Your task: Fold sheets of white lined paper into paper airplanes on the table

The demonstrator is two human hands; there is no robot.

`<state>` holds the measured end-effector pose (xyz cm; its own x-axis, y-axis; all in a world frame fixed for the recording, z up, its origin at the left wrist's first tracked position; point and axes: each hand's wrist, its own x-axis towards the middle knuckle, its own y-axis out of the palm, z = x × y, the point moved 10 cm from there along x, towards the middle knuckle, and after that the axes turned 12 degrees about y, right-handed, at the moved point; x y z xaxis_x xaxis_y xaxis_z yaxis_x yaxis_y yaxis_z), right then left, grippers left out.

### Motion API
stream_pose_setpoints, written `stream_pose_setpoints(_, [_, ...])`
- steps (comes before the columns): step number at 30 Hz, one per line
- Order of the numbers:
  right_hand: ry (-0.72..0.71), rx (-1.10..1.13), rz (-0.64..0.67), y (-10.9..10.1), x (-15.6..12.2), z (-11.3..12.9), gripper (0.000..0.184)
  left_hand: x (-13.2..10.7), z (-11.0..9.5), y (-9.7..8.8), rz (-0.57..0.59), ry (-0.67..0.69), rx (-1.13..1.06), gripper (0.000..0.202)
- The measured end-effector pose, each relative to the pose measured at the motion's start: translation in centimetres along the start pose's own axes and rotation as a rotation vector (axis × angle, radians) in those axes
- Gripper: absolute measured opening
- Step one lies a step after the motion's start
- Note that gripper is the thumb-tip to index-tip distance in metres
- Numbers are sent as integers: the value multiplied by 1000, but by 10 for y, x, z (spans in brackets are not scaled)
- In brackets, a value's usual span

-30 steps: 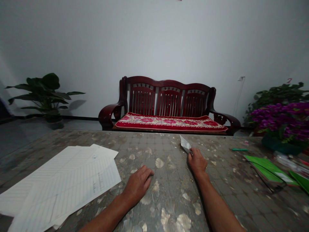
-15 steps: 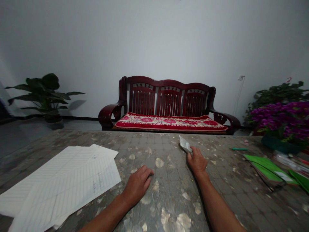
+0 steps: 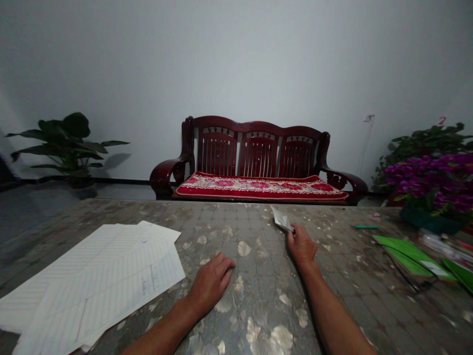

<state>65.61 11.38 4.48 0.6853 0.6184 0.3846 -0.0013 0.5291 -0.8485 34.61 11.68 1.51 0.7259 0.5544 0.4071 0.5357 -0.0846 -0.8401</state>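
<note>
My right hand (image 3: pixel 302 245) rests on the patterned table (image 3: pixel 258 296) and pinches the near end of a small folded white paper (image 3: pixel 281 219), which points away from me toward the table's far edge. My left hand (image 3: pixel 211 281) lies palm down on the table, fingers together and flat, holding nothing. A loose stack of lined white sheets (image 3: pixel 96 281) lies to the left of that hand, a short gap away.
Green folders (image 3: pixel 410 255) with a thin black cord, a green pen (image 3: pixel 366 227) and a pot of purple flowers (image 3: pixel 432 192) sit at the right. Beyond the table stand a dark wooden bench with a red cushion (image 3: pixel 258 162) and a leafy plant (image 3: pixel 68 143).
The folded paper in my right hand has shifted slightly left and tilted lower. My left hand has stayed put.
</note>
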Motion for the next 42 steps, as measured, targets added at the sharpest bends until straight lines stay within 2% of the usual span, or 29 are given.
stream_pose_setpoints(9, [113,105,33,0,3,-11,24,0,0,-1,-8,-2,-7,19])
stream_pose_setpoints(23, [225,48,97,1,5,-21,22,1,-2,-3,-6,-6,-9,19])
stream_pose_setpoints(42, [216,64,116,3,5,-20,23,1,1,-2,-19,-9,-24,21])
